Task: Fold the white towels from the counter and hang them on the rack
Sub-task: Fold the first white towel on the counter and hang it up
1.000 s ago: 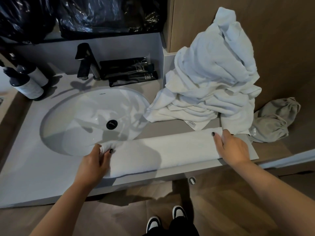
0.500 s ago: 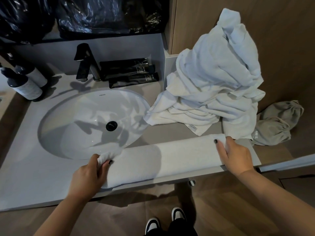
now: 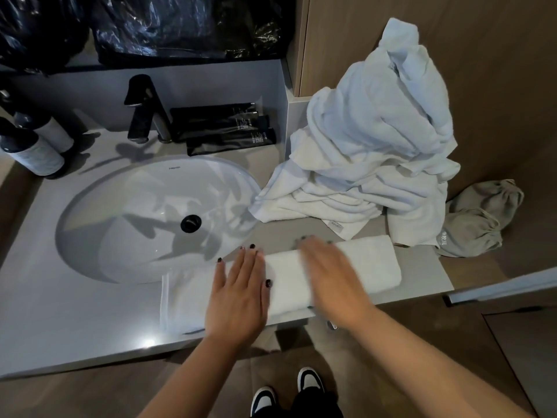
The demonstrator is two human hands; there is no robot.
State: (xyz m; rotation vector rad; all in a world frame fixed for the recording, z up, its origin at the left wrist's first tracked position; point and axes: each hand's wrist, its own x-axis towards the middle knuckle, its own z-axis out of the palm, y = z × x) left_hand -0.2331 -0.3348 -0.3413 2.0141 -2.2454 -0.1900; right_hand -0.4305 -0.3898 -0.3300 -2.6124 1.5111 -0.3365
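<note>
Left hand (image 3: pixel 238 297) lying flat, right hand (image 3: pixel 328 276) blurred, both open-palmed, pressing towel (image 3: pixel 361 267), gripping nothing. Soft, light, floppy; likely needing pinching at folded ends.

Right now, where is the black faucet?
In the head view, the black faucet stands at the back of the counter, behind the sink, left of the black tubes.

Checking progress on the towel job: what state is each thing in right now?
folded towel: folded strip, flat on the counter
left hand: flat on the towel
right hand: blurred, fingers straight, over the towel
towel pile: unfolded, heaped
sink: empty
faucet: off
</note>
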